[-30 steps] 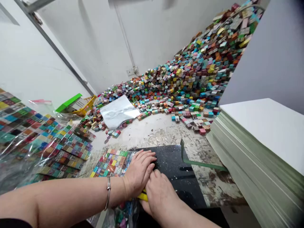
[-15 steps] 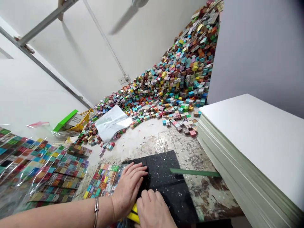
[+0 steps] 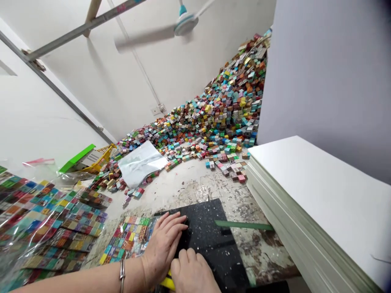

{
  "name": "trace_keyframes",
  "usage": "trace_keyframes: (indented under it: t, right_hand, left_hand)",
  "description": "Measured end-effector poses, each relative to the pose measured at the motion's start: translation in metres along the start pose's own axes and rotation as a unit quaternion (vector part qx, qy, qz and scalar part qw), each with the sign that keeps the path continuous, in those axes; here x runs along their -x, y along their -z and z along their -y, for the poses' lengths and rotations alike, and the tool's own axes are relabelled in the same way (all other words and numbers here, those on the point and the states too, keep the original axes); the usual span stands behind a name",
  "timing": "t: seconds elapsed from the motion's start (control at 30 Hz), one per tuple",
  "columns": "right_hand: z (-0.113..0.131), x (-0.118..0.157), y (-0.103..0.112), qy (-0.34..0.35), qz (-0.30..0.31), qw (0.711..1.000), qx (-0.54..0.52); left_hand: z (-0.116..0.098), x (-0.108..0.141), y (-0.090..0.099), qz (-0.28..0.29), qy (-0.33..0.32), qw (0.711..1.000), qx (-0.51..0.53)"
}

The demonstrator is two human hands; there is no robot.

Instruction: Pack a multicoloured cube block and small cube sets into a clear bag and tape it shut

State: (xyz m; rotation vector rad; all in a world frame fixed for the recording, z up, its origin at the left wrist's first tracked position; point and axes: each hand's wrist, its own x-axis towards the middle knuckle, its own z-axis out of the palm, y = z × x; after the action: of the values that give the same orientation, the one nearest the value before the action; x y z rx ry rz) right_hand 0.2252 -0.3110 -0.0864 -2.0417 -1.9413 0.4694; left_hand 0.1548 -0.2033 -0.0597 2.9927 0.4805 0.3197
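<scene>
My left hand (image 3: 165,246) lies palm down with its fingers stretched out over the left part of a black speckled board (image 3: 210,240). Just right of it, my right hand (image 3: 193,272) is closed in a fist, knuckles up, low over the board. A yellow object with a black stripe (image 3: 168,281) pokes out between the two hands; most of it is hidden, and whether the fist grips it I cannot tell. Beside my left wrist lies a clear-wrapped sheet of small colourful patterned cubes (image 3: 126,240).
A tall stack of white sheets (image 3: 317,179) stands at the right. A green strip (image 3: 244,224) crosses the board's right edge. Loose cubes (image 3: 214,114) are heaped along the wall. Wrapped cubes (image 3: 45,219), a silvery sheet (image 3: 142,162) and a yellow-green basket (image 3: 91,158) lie left.
The view has tilted upward and shifted slightly right, showing more of the fan. Both hands keep nearly the same place on the board.
</scene>
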Motion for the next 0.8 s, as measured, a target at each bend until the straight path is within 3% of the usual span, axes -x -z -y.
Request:
trace_keyframes:
  t: [0.17, 0.27, 0.37, 0.47, 0.6, 0.67, 0.8]
  right_hand:
    - [-0.001, 0.004, 0.022, 0.012, 0.03, 0.999, 0.011]
    - [0.001, 0.002, 0.016, 0.0, 0.025, 0.999, 0.02]
    - [0.002, -0.002, 0.006, -0.029, -0.004, 0.999, 0.027]
    - [0.005, -0.004, 0.001, -0.048, 0.006, 0.998, 0.042]
    - [0.006, -0.003, -0.003, -0.061, -0.01, 0.997, 0.052]
    - [0.002, -0.002, -0.008, -0.062, -0.04, 0.996, 0.057]
    - [-0.007, -0.002, -0.022, 0.013, -0.165, 0.984, 0.063]
  left_hand:
    - [0.0, -0.001, -0.003, -0.016, -0.013, 0.999, -0.025]
    - [0.0, 0.001, -0.002, -0.038, -0.036, 0.997, -0.05]
    - [-0.003, 0.004, 0.003, -0.02, -0.049, 0.996, -0.07]
    - [-0.007, 0.006, 0.003, 0.005, -0.01, 0.997, -0.078]
    - [-0.008, 0.003, -0.01, -0.034, 0.091, 0.994, -0.053]
    - [-0.005, 0.003, -0.018, -0.056, 0.102, 0.993, -0.022]
    - [0.004, 0.006, -0.026, -0.084, 0.108, 0.99, 0.023]
